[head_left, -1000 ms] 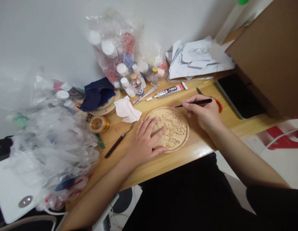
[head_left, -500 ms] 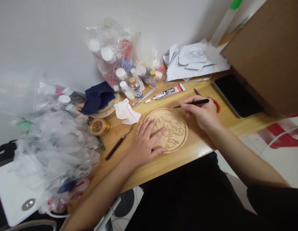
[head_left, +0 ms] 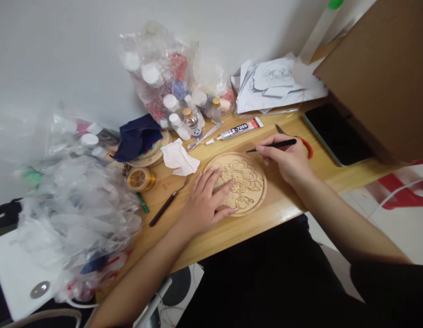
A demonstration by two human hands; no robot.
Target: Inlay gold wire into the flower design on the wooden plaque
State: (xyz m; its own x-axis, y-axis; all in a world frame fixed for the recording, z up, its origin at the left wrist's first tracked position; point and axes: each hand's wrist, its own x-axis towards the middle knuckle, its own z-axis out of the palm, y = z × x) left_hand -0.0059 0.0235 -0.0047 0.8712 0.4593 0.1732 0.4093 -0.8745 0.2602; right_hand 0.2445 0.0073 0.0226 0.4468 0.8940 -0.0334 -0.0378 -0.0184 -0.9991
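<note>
A round wooden plaque [head_left: 261, 182] with a gold-outlined flower design lies on the wooden table. My left hand [head_left: 206, 196] rests on its left side, fingers spread, covering part of the design. In my right hand [head_left: 286, 159] is a pair of slim black tweezers [head_left: 281, 144], pinched between thumb and fingers. Their tip points left and is at the plaque's upper rim; whether it touches cannot be made out. Scissors with an orange-red handle [head_left: 309, 148] lie partly hidden behind my right hand. A dark-handled spatula [head_left: 163, 208] lies left of my left hand.
Behind the plaque lie a B-7000 glue tube [head_left: 240, 130], a crumpled tissue [head_left: 180, 158] and small bottles [head_left: 192, 122]. A gold wire spool [head_left: 140, 179] and plastic bags [head_left: 85, 209] are left. A phone [head_left: 336, 134] and cardboard box [head_left: 382, 86] stand right.
Both hands keep nearly the same positions, with the tweezers still at the plaque's upper rim. The view has shifted very slightly.
</note>
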